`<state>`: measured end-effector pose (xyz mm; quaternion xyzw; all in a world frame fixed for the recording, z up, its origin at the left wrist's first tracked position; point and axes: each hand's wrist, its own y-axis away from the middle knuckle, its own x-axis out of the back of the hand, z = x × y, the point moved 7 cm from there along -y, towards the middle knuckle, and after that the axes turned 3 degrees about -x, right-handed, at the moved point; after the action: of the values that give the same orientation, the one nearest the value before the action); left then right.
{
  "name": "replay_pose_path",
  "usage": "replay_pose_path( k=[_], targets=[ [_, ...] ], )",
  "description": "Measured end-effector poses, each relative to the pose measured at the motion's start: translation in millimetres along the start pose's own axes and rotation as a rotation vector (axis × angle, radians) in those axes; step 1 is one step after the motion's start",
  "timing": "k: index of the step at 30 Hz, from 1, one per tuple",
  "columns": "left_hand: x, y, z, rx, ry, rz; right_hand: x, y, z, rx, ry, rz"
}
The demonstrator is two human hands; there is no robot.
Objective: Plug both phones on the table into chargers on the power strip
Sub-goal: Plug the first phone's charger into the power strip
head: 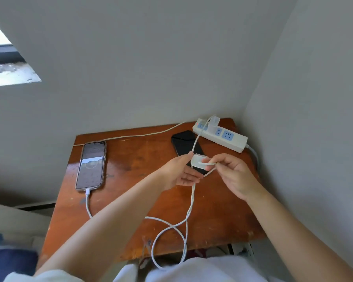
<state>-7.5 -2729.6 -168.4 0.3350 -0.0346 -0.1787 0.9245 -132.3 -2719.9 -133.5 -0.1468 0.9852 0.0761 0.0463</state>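
Observation:
A phone in a clear case [91, 164] lies at the table's left with its screen lit and a white cable [87, 202] plugged into its bottom end. A black phone [185, 142] lies face up with a dark screen beside the white power strip [235, 142] at the back right. One white charger [214, 122] stands plugged into the strip. Over the black phone's near end, my left hand [179, 173] holds a white charger brick [198, 161]. My right hand [235, 177] pinches a white cable end [209, 164] against the brick.
The wooden table [130, 180] stands in a corner, with walls behind and to the right. A white cable loop [169, 231] hangs over the front edge towards my lap. Another thin cable [130, 136] runs along the back edge. A window opening [6, 64] is at upper left.

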Motion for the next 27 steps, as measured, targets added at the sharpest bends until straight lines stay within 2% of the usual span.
replay_pose_path(
  k=[5,9,18,20,24,27],
  targets=[
    [23.2,-1.6,-11.6,0.028,0.186,0.123,-10.6,-5.4,9.1,-0.035,0.083,-0.094],
    [25.8,-3.2,-14.3,0.054,0.224,0.174,-14.8,-4.1,22.0,-0.087,0.161,-0.161],
    [19.5,-14.2,-29.9,0.118,0.293,0.246,-11.8,-0.5,42.3,-0.141,0.424,-0.104],
    [16.0,-16.7,-32.1,0.13,0.282,0.237,-10.3,0.5,45.1,-0.158,0.443,-0.101],
    [9.2,-23.2,-35.3,0.152,0.106,0.239,-8.4,1.9,46.7,-0.176,0.497,-0.115],
    [11.5,-25.9,-36.1,0.092,0.125,0.265,-2.3,4.7,51.2,-0.195,0.591,-0.078]
  ],
)
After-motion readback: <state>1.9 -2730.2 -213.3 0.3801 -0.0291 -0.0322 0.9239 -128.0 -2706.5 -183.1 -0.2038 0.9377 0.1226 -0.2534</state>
